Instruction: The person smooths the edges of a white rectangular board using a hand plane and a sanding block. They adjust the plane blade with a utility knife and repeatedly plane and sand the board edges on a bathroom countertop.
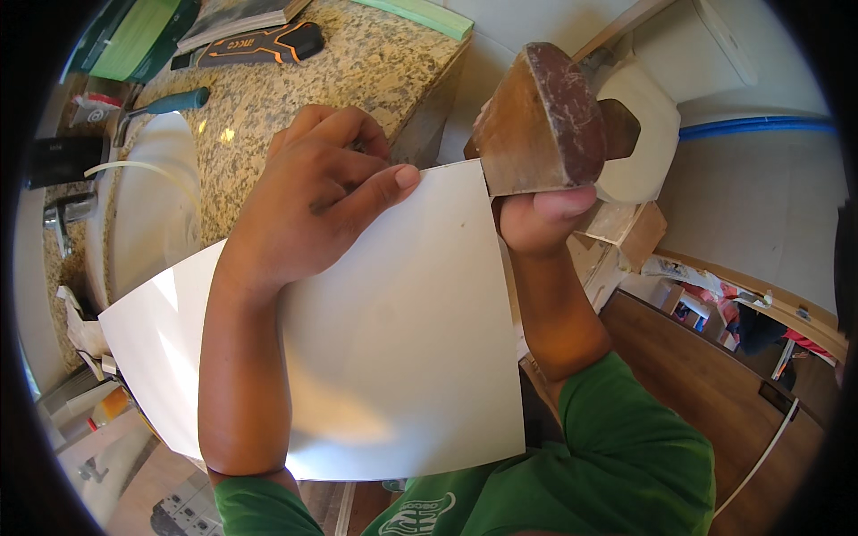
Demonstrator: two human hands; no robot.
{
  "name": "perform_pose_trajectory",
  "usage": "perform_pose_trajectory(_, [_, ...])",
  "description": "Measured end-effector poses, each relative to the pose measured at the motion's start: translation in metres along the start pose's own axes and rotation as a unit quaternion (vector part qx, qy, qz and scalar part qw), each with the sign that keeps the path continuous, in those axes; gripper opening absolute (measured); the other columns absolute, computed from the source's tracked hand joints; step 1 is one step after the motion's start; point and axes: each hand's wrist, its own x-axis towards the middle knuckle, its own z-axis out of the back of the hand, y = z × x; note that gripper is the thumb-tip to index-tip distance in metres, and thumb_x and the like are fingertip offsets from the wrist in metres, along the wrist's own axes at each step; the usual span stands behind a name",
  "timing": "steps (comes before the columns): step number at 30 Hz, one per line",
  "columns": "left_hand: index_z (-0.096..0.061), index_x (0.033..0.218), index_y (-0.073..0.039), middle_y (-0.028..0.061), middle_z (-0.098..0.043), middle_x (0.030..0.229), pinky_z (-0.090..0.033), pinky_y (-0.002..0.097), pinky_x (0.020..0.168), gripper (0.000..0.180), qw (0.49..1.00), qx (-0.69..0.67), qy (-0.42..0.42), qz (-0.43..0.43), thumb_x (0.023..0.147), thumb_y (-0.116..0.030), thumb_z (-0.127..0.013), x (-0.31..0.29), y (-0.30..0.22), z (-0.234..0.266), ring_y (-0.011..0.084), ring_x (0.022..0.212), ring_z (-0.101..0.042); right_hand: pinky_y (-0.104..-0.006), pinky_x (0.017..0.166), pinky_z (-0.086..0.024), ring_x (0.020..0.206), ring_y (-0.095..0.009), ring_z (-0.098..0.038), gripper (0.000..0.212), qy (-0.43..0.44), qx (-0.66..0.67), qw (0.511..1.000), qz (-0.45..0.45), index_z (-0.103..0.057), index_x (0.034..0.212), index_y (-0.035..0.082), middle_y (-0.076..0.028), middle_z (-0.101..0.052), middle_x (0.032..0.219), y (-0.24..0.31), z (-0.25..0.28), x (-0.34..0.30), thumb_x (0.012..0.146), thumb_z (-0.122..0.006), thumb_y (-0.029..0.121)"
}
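A white panel (pixel 402 339) stands tilted in front of me, its upper edge against the speckled stone counter. My left hand (pixel 322 188) lies over that upper edge, thumb stretched along it and the other fingers curled beyond the panel, partly hidden. At the panel's upper right corner, my right hand (pixel 547 214) grips a wedge-looking sanding block (pixel 536 125) with a brown side and a scuffed dark-red face. The thumb shows below the block; most of the right fingers are hidden behind it.
On the stone counter (pixel 384 62) lie a black-and-orange tool (pixel 259 46) and a teal-handled tool (pixel 179 100). A black box-like thing (pixel 63 161) is at far left. Blue tubing (pixel 760 127) runs along the right wall. A brown board (pixel 706 375) is at lower right, with a white cable (pixel 760 456) across it.
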Motion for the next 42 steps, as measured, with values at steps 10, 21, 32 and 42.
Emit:
perform_pose_trajectory(10, [-0.078, 0.079, -0.005, 0.0048, -0.064, 0.096, -0.042, 0.0388, 0.091, 0.031, 1.000, -0.005, -0.002, 0.011, 0.093, -0.031, -0.073, 0.000, -0.003, 0.001, 0.0261, 0.100, -0.055, -0.0257, 0.076, -0.049, 0.089, -0.009, -0.056, 0.096, 0.003, 0.008, 0.999, -0.031, -0.051, 0.123, -0.001, -0.002, -0.060, 0.102, -0.001, 0.004, -0.003, 0.073, -0.081, 0.075])
perform_pose_trajectory(21, [-0.077, 0.080, -0.004, 0.0052, -0.065, 0.099, -0.042, 0.0395, 0.092, 0.028, 1.000, -0.002, -0.011, 0.007, 0.093, -0.028, -0.072, 0.001, -0.004, 0.001, 0.0275, 0.102, -0.056, -0.0264, 0.073, -0.048, 0.084, -0.009, -0.056, 0.084, -0.006, 0.008, 0.998, -0.061, -0.052, 0.123, 0.002, -0.001, -0.060, 0.097, -0.054, 0.043, -0.033, 0.079, -0.081, 0.066])
perform_pose_trajectory(32, [-0.075, 0.082, 0.000, 0.0109, -0.063, 0.105, -0.036, 0.0390, 0.102, 0.026, 0.997, 0.001, 0.044, 0.061, 0.092, -0.024, -0.072, 0.003, -0.013, 0.003, 0.0297, 0.113, -0.049, -0.0230, 0.069, -0.042, 0.084, -0.003, -0.051, 0.087, -0.121, 0.060, 0.966, -0.222, -0.051, 0.128, 0.004, 0.002, -0.058, 0.099, -0.072, 0.077, -0.083, 0.079, -0.080, 0.070])
perform_pose_trajectory(42, [-0.074, 0.083, 0.001, 0.0119, -0.061, 0.108, -0.035, 0.0390, 0.103, 0.029, 0.997, -0.028, 0.040, 0.063, 0.095, -0.024, -0.069, 0.003, -0.013, 0.000, 0.0287, 0.113, -0.048, -0.0284, 0.075, -0.054, 0.086, -0.010, -0.063, 0.076, 0.003, 0.192, 0.975, -0.112, -0.052, 0.123, 0.004, -0.004, -0.065, 0.099, -0.013, 0.025, -0.015, 0.078, -0.089, 0.053])
